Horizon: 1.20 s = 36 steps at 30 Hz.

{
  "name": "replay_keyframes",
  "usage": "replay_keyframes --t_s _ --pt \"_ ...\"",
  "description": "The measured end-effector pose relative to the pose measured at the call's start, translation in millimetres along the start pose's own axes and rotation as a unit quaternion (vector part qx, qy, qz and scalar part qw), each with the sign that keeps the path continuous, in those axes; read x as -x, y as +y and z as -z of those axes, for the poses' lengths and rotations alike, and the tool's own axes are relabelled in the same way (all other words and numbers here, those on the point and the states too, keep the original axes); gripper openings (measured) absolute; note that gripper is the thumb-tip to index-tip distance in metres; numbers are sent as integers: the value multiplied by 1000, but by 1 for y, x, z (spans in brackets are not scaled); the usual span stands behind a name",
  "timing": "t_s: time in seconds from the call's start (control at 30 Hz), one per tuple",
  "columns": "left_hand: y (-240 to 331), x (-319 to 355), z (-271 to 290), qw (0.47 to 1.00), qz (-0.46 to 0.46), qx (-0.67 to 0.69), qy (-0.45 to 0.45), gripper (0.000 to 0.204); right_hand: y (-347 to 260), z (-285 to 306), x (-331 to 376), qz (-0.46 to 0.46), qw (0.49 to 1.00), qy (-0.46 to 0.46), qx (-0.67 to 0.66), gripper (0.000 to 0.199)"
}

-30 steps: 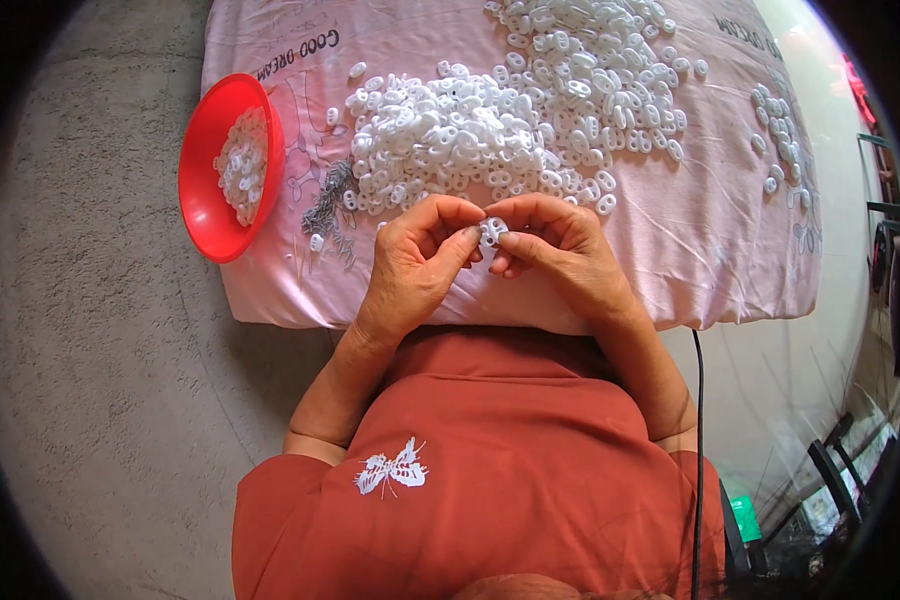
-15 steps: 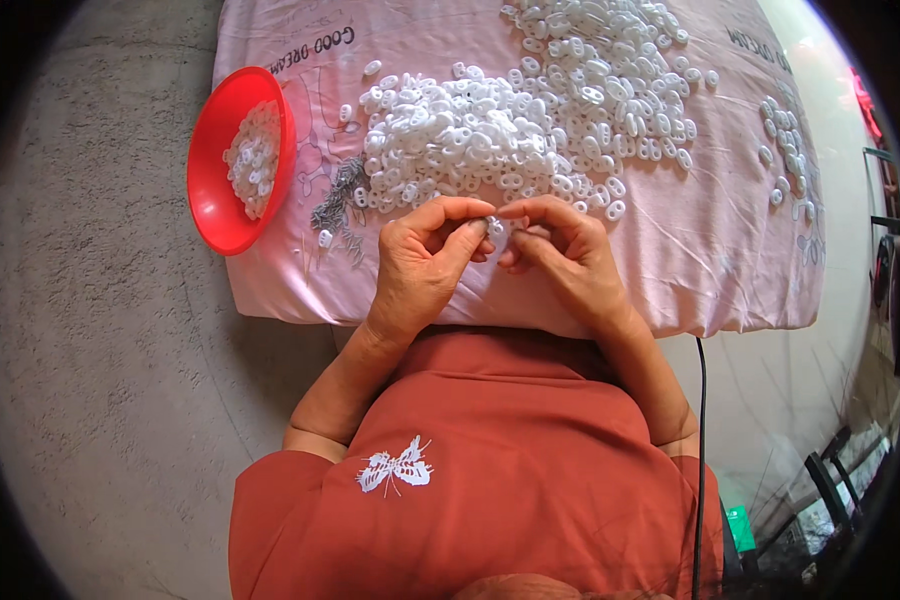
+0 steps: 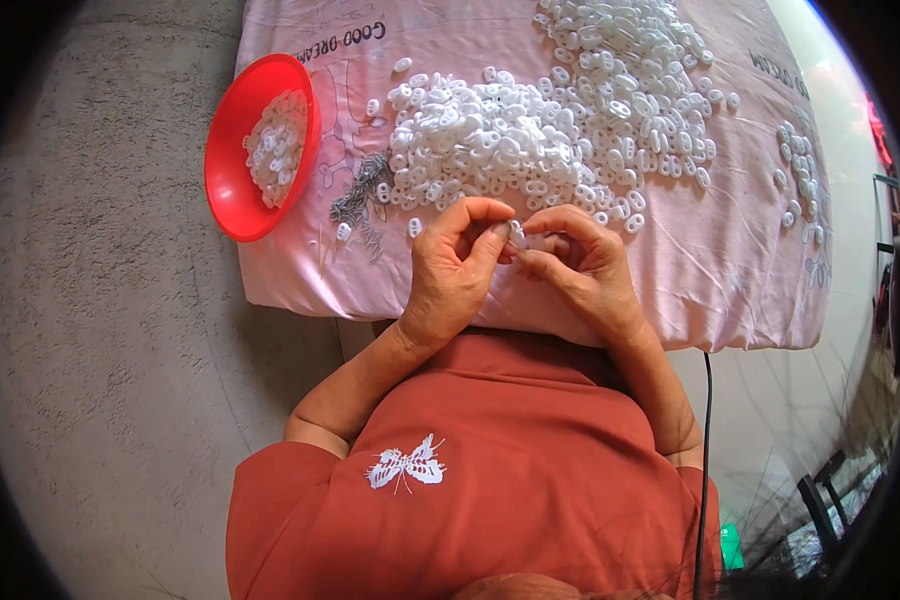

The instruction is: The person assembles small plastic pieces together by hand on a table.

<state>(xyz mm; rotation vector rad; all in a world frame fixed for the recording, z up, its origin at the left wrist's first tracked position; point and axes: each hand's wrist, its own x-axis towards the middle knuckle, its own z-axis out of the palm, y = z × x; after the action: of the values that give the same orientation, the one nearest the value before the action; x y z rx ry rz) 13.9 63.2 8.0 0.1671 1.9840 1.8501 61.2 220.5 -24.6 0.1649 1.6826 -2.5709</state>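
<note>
Just above the near edge of the bench (image 3: 670, 270), the left hand (image 3: 460, 265) pinches a small white piece (image 3: 516, 236) between thumb and forefinger. The right hand (image 3: 580, 265) is at the piece's other side, fingers curled, thumb and forefinger slightly parted; whether it grips or only touches is too small to tell. Half a second ago the right fingertips stood apart from the piece; now they have closed in on it, and the whole view has shifted.

A loose white oval (image 3: 415, 227) lies just beside the left hand. Close beyond the fingertips, crowding the space ahead, is a heap of white two-holed ovals (image 3: 490, 135), which runs into a second heap (image 3: 630, 70) farther back and to the right. Left of the nearer heap lies a cluster of grey slivers (image 3: 362, 188), then a red bowl (image 3: 232, 195) holding whitish pieces (image 3: 276, 150). A smaller scatter of ovals (image 3: 798, 165) lies toward the right edge, and a black cord (image 3: 706, 450) hangs below.
</note>
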Motion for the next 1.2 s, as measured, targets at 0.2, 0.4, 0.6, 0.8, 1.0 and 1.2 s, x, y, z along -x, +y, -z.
replay_keyframes --t_s 0.2,0.4,0.6,0.8,1.0,1.2 --pt "-2 -1 -3 998 -50 -46 8 12 -1 1 0 -30 999 9 37 15" --pt "-8 4 4 994 -62 -87 -31 16 1 2 0 14 999 23 38 7" --pt "-17 -12 47 875 -236 -389 167 39 -4 2 1 -25 999 8 35 4" --pt "-35 -27 56 831 -224 -483 161 68 -4 3 0 -29 998 -2 49 4" --pt "-35 -42 36 822 -232 -504 127 77 -5 3 3 -36 997 -12 60 3" --pt "-35 -61 18 816 -270 -501 98 81 -6 1 3 -33 998 -16 54 3"
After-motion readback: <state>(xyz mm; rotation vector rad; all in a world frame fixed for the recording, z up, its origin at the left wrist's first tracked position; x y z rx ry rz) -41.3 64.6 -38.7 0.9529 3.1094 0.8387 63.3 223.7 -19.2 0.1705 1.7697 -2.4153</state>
